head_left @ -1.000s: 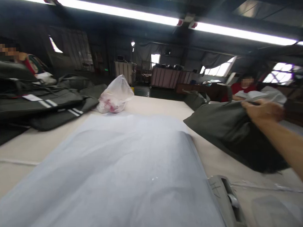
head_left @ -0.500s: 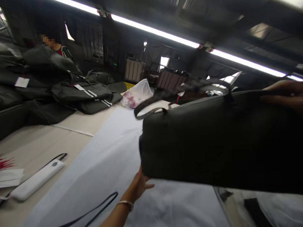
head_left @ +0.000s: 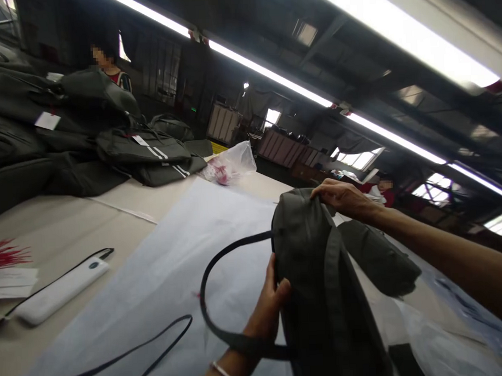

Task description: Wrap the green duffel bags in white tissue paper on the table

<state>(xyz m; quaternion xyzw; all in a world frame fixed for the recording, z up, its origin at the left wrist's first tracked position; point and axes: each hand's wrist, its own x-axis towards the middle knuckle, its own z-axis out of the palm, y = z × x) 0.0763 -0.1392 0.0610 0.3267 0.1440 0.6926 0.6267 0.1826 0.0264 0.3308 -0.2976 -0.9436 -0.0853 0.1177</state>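
Observation:
A dark green bag [head_left: 307, 274] stands tilted over a white sheet [head_left: 163, 268] on the table, its long side running toward me. My right hand [head_left: 337, 198] pinches the bag's far top edge. Against its left side rests my left hand [head_left: 269, 305], thumb raised, fingers partly hidden by the bag; a bangle circles that wrist. One handle [head_left: 208, 277] loops out to the left and crosses my left wrist. Another strap [head_left: 334, 273] lies along the bag's upper face.
Dark bags with white tags [head_left: 151, 150] are piled at the back left. A clear plastic bag [head_left: 231, 164], a white device [head_left: 61, 293] and red strings [head_left: 8, 254] lie on the table. Another dark bag [head_left: 377, 255] is at right. A person [head_left: 115, 75] is behind the pile.
The bag has turned from lying crosswise to pointing away from me, and has shifted down. My right hand has moved left to its far end; my left hand has moved right along its side.

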